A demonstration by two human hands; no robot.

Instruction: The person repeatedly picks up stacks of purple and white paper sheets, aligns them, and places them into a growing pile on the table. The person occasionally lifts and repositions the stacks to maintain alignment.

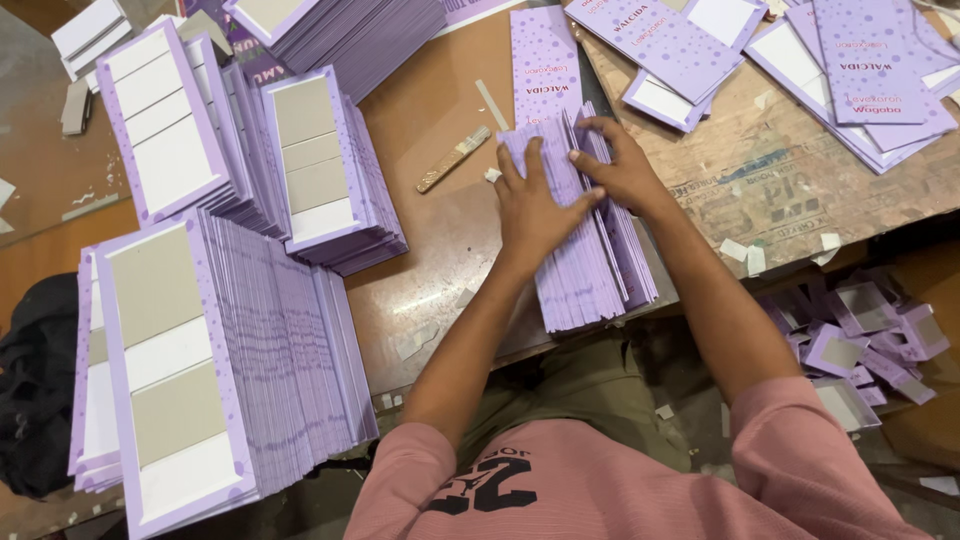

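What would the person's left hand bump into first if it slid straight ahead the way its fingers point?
Probably the long purple printed sheet lying flat beyond the fanned purple stack that the left hand presses on; the small brush lies off to the side, seemingly outside that line.

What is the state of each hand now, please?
Left hand: open, palm flat on the fanned stack of purple sheets.
Right hand: fingers bent, pressing on the same stack; it grips nothing that can be seen.

Both hands on fanned card stack (590,270) at table (440,110) edge; taller stacks (250,360) left.
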